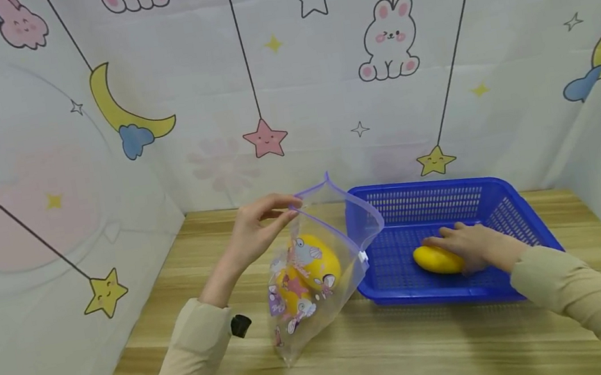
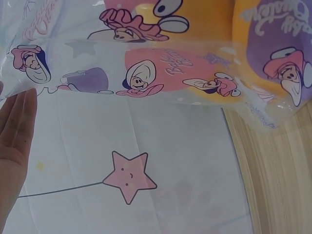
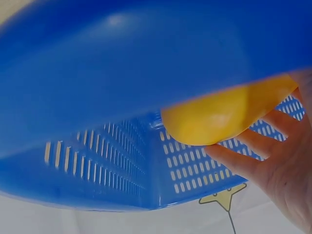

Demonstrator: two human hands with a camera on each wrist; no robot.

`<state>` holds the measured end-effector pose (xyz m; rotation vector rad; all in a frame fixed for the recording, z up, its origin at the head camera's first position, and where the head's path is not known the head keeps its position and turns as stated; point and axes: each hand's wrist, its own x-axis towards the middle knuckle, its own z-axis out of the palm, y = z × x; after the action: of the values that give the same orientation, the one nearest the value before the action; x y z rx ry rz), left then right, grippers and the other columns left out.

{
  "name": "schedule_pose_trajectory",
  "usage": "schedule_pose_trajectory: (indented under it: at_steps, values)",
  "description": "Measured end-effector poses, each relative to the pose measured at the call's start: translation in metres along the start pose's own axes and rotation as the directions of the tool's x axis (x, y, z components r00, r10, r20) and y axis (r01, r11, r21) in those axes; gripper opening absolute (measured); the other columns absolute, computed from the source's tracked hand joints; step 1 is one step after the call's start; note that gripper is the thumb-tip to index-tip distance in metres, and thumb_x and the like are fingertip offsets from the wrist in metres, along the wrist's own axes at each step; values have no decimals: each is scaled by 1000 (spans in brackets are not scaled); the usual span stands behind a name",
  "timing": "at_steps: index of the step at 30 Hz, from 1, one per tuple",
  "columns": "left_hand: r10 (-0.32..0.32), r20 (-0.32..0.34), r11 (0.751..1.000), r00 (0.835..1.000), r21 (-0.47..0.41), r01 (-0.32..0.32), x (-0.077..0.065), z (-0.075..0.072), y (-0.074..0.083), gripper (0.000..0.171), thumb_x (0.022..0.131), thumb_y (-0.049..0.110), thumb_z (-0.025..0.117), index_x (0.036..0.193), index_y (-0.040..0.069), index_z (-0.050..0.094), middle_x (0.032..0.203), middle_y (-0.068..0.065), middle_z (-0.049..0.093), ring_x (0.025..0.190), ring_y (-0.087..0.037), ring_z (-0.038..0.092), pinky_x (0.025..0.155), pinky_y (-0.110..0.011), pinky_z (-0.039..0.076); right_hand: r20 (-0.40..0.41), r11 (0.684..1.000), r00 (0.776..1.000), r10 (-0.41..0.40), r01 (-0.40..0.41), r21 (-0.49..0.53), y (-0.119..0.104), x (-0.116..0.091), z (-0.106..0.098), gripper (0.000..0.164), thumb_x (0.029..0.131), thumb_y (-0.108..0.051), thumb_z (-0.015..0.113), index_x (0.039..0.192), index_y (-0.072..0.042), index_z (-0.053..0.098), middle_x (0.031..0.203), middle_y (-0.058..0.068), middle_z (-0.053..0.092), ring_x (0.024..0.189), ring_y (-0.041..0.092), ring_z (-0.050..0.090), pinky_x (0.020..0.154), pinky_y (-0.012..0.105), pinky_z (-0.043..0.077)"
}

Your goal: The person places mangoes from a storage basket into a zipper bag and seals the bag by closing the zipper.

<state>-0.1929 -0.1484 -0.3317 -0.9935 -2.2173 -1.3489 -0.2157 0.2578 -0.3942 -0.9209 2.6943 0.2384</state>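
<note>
My left hand [image 1: 262, 225] pinches the purple-edged rim of a clear zip bag [image 1: 325, 316] between thumb and fingers, and the bag's mouth gapes toward the right. Cartoon shells are printed on the bag, and a white slider [image 1: 363, 256] sits at its rim. Inside are yellow fruits [image 1: 320, 262], partly hidden by the print; the left wrist view shows them through the film. Over in the blue basket [image 1: 439, 296], my right hand [image 1: 469, 246] grips a yellow mango [image 1: 438, 259] from above. Its fingers [image 3: 234, 161] lie along the mango's side in the right wrist view.
The basket has slotted walls and stands at the right of the wooden table [image 1: 362, 366], beside the bag. White curtains [image 1: 306, 70] with cartoon prints close off the back and both sides. A small black object [image 1: 241, 325] shows at the left sleeve's cuff.
</note>
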Motion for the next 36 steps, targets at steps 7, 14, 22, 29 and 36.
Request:
schedule_pose_trajectory:
  at_steps: [7,14,22,29,36]
  values:
    - [-1,-3,1000,1000,-3,1,0,1,-1,19,89,0,64,108,1,68,109,-14,71,97,-23,69,84,-28,58,-18,1000,1000,-11,11,-4,2,-3,2,78,70,-13,84,137,-19,46,119,14,57,100,37,55,78,66,51]
    - [-1,-8,1000,1000,2,1,0,2,0,19,90,1,63,108,2,68,109,-14,71,97,-23,69,84,-28,58,-26,1000,1000,-15,15,1,3,-4,2,76,71,-13,84,137,-18,47,118,14,57,100,38,56,79,69,49]
    - [-11,-8,1000,1000,0,11,-2,3,-1,19,90,2,63,108,3,68,109,-13,71,97,-22,69,83,-28,58,-48,1000,998,-31,31,-3,3,-7,-2,77,69,-12,85,136,-18,48,114,11,57,97,35,56,76,63,53]
    - [-19,1,1000,1000,-1,19,-2,4,0,19,91,2,63,109,3,68,109,-13,71,97,-22,69,84,-28,58,-78,999,996,-35,36,12,2,-11,-8,77,70,-12,83,138,-17,47,113,9,57,98,33,56,78,60,54]
    - [-11,1,1000,1000,0,11,-1,5,-1,20,90,2,63,109,2,68,108,-14,71,97,-23,69,84,-28,58,-110,997,992,-54,59,41,-1,-17,-8,75,73,-10,81,139,-17,46,119,11,58,104,36,56,83,68,49]
